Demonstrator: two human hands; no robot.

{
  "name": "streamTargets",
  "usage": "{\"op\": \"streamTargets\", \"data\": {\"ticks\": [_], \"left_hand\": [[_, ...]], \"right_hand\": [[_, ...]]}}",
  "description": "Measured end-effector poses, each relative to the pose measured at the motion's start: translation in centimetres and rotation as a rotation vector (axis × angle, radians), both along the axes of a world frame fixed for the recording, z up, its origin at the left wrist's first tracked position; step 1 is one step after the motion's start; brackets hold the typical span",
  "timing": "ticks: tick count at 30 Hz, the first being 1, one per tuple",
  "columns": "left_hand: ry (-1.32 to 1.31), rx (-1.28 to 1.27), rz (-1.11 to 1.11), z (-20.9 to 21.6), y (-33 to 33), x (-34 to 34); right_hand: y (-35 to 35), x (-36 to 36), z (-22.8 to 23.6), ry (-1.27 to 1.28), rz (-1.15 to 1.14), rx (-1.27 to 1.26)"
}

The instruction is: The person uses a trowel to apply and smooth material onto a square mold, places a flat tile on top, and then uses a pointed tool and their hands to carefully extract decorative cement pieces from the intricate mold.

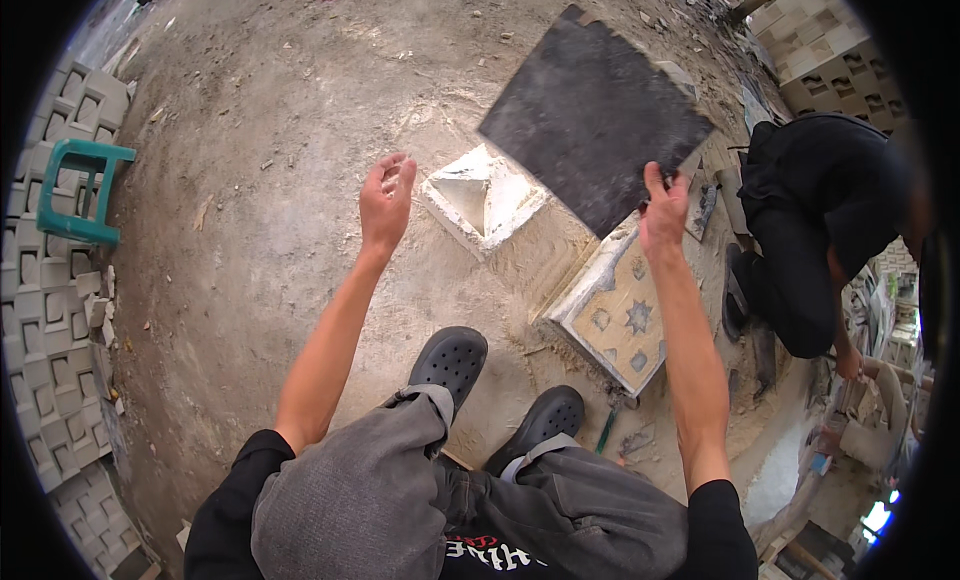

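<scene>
A thin, dark square board (600,115) is raised at a slant above the ground. My right hand (664,215) is closed on its near right corner, thumb on top. Left of the board, my left hand (388,208) hovers with loosely bent fingers and holds nothing. Between the hands lies a white plaster-like block (485,202) with a hollow of slanting faces, its far right side close to the board. Below the board is a pale rectangular mould or slab (622,315) with a star-shaped pattern on its top, partly hidden by my right forearm.
A green plastic stool (85,192) stands at the left by stacked pale blocks (55,350). Another person (815,225) in dark clothes crouches at the right. A green-handled tool (606,430) lies near my right shoe (540,425). Sandy powder surrounds the slab.
</scene>
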State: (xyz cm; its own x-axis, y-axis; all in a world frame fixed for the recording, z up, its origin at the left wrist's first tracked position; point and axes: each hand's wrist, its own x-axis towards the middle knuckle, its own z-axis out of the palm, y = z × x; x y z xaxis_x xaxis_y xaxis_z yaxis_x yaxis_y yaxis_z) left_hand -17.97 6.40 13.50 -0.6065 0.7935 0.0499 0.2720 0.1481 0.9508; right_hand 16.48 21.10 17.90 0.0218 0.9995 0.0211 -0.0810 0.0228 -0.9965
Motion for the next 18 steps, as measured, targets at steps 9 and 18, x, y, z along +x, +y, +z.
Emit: {"op": "streamTargets", "data": {"ticks": [9, 18], "left_hand": [[-0.362, -0.447, -0.221, -0.3, 1.2, -2.6], [-0.266, -0.421, -0.301, -3.6, -0.9, -2.5]], "right_hand": [[-4.8, -6.7, -6.2, 0.279, 0.245, -0.697], [-5.7, -7.0, -7.1, -0.346, 0.285, -0.578]]}}
